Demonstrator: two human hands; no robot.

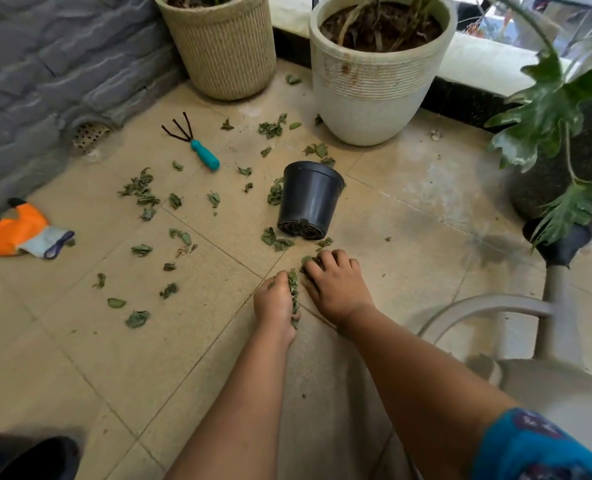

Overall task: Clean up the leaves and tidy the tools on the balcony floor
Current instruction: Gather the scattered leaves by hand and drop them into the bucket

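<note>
Two bare forearms are reaching forward and down over a tan tiled balcony floor point(80, 358). A blue patterned sleeve point(544, 445) is showing at the lower right edge. Beside that arm, a pale grey watering can point(551, 382) is standing at the right, its handle arching toward the arms and its dark spout head pointing away.

The left hand point(275, 304) is curling its fingers around a bunch of dried green leaves point(293, 289), gripping them just above the floor. The right hand point(334, 284) is lying palm down just beside it, its bent fingers pressing on a few more leaves on the tile.

Just beyond the hands, a small black plastic nursery pot point(308, 199) is lying tipped on its side, its slotted base facing the person. More leaves are lying scattered over the floor around this pot and out to the left.

At the far left edge, an orange and grey gardening glove point(17, 232) is lying flat on the floor. Farther back, a small hand rake point(192, 142) with a teal handle and three dark prongs is lying among the leaves, well apart from the glove.

At the back, a woven beige planter point(222, 46) and a white ribbed planter point(374, 84) are standing near a dark grey stone wall point(45, 64), with a round drain grate point(90, 135) at its base. A leafy green plant point(551, 109) is hanging in from the right.
</note>
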